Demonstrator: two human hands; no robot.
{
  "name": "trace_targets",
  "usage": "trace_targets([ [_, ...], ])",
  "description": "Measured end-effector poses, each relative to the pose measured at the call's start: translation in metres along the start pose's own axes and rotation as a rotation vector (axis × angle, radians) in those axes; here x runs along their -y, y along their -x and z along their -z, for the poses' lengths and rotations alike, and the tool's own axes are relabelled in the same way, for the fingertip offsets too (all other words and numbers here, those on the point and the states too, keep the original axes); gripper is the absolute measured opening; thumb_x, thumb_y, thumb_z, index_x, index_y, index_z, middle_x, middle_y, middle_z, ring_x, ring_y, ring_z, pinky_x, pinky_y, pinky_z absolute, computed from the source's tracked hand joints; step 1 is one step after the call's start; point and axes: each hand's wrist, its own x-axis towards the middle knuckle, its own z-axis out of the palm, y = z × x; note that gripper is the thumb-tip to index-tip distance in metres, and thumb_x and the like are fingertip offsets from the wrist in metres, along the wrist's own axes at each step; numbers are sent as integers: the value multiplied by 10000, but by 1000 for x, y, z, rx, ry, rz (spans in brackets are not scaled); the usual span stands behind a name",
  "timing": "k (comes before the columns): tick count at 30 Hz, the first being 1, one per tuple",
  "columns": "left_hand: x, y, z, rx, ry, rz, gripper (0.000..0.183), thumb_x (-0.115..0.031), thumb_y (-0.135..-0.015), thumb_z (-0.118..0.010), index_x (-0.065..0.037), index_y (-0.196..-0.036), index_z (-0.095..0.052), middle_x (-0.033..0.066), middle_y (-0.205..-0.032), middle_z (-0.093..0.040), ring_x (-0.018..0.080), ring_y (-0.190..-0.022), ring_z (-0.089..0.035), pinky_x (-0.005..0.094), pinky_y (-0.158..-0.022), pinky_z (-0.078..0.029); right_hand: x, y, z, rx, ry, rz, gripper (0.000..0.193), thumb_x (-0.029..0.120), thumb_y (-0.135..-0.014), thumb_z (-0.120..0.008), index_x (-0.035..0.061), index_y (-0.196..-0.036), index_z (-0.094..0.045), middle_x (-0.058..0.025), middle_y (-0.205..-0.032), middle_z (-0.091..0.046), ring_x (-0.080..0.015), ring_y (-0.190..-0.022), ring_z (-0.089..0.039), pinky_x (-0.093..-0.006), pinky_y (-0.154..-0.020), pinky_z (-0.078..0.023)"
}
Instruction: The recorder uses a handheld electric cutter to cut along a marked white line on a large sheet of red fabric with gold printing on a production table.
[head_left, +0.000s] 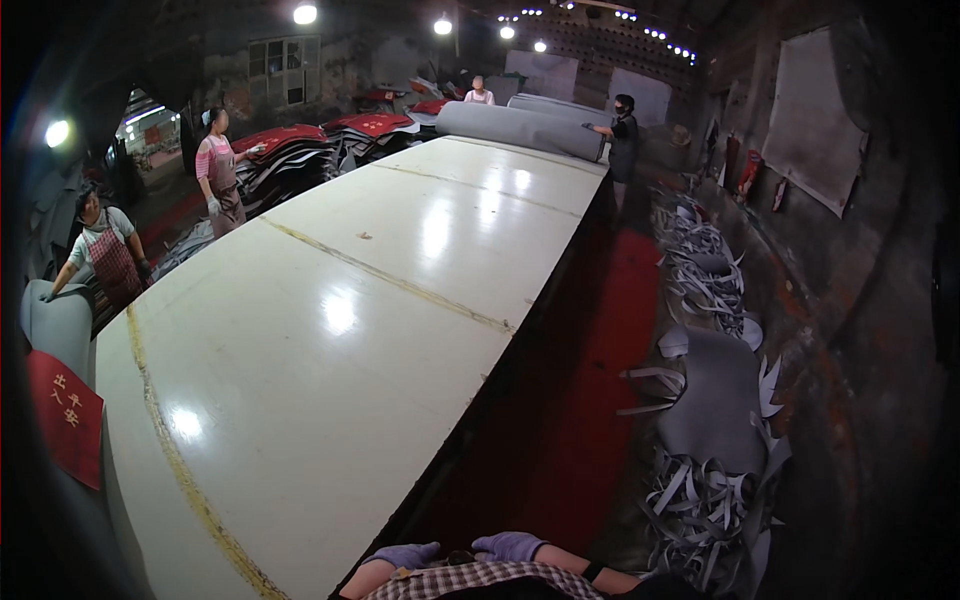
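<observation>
1. And there it was, between eight and nine o'clock: a red mat (66, 440) bearing four bold gold Chinese characters (72, 400), plainly legible, standing in two columns!
2. Up at ten o'clock, a red-topped stack (285, 138) showed gold-coloured marks, too small to make out.
3. On to eleven, where a second red-topped pile (375, 124) carried similar marks, equally unreadable.
</observation>
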Motion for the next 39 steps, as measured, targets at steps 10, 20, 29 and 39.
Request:
trace_targets([
  [10,-24,17,22,25,56,47,684,-575,-852,-450,-175,-1394,-332,134,-1342,-458,306,-1234,-439,378,-1008,-361,-2,0,5,-39,-17,12,483,409,-904,-437,83,-1258,-484,-173,-1184,-565,-327,-1128,-510,-384,-948,-394],
  [20,37,-25,-20,-142,-84,-151,573,-307,-866,-446,-140,-1397,-311,202,-1208,-548,362,-1134,-518,436,-920,-430,1,-21,9,-166,94,-31,621,353,-833,-614,64,-1335,-390,-149,-1024,-640,-259,-981,-609,-333,-825,-464],
  [29,51,2,-37,-185,51,-35,528,-275,-902,-405,-148,-1404,-304,203,-1278,-494,364,-1188,-473,429,-973,-389,33,-30,37,-363,33,155,625,325,-814,-642,36,-1318,-408,-124,-914,-662,-231,-860,-639,-325,-772,-484],
  [39,44,23,-31,-217,110,13,552,-338,-904,-430,-149,-1406,-302,199,-1308,-473,355,-1204,-461,418,-991,-373,29,-49,31,-333,40,236,594,324,-816,-633,50,-1303,-431,-113,-878,-666,-240,-819,-645,-338,-755,-490],
])
